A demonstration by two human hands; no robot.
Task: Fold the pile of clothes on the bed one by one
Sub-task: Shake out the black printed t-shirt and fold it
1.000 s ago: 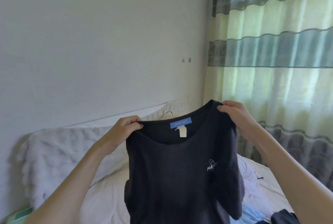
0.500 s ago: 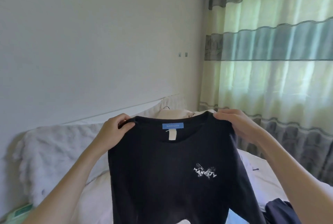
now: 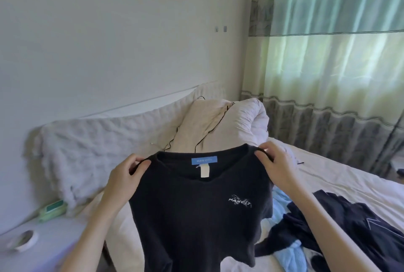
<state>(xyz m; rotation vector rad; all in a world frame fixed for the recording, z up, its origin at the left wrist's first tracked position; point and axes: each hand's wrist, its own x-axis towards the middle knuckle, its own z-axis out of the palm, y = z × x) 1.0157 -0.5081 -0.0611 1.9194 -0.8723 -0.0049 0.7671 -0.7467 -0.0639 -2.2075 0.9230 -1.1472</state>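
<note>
While held up: the black shirt (image 3: 196, 210) hangs over the bed (image 3: 341, 180), front facing the person.
Left hand (image 3: 123, 178): pinches one shoulder.
Right hand (image 3: 276, 165): pinches the other.
Hem: probably bunched below, out of view; may crease when laid down.
Pile (image 3: 341, 225): dark and blue clothes just beside; shirt could land across them.

Both hands have lowered the black shirt (image 3: 196, 212) toward the bed (image 3: 328, 169)
</note>
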